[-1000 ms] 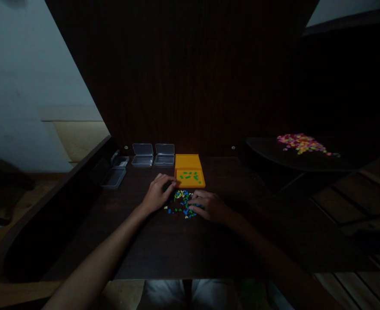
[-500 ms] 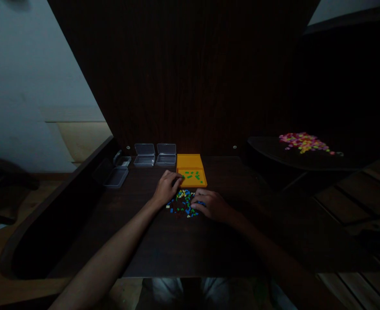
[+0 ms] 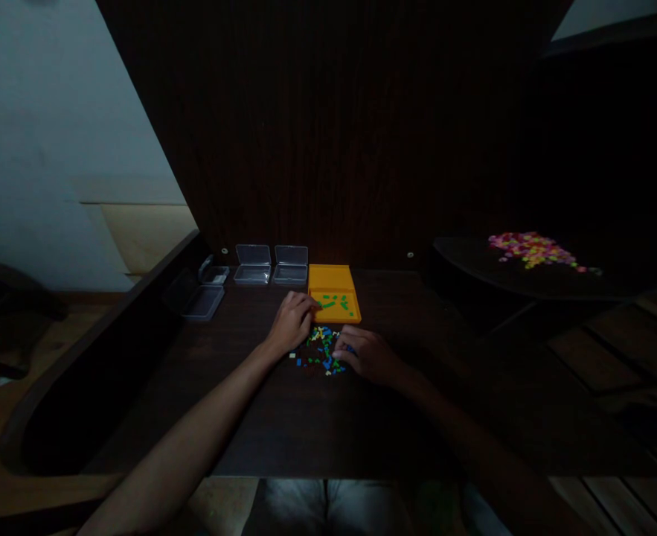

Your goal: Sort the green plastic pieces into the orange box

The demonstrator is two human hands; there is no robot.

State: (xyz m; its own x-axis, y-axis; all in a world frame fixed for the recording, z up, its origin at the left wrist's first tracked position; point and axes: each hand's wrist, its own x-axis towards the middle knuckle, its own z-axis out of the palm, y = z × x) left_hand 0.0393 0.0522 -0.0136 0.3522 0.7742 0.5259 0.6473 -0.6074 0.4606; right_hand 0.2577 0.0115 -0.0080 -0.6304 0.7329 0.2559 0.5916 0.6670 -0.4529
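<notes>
My left hand (image 3: 293, 324) lies over the left rim of a yellow box (image 3: 333, 316), its fingertips just inside and its fingers loosely apart. Close to those fingertips is one small green brick (image 3: 319, 304). Several more green bricks (image 3: 344, 304) are scattered on the box floor, and the lid (image 3: 329, 275) stands open at the back. In front of the box spreads a pile of tiny bricks (image 3: 318, 357), mixed green, blue, pale yellow and brown. My right hand (image 3: 368, 353) rests at the pile's right side, thumb and fingers apart and curved over some blue bricks.
Two clear plastic boxes (image 3: 253, 275) (image 3: 291, 274) with raised lids stand left of the yellow box. Another clear box (image 3: 204, 303) and a smaller one (image 3: 214, 275) sit farther left by the side panel (image 3: 105, 357). Pink, red and yellow pieces (image 3: 534, 249) lie on a shelf at right.
The view has shifted slightly, so everything sits a little to the right. Both hands keep nearly the same places, left at the yellow box and right at the pile.
</notes>
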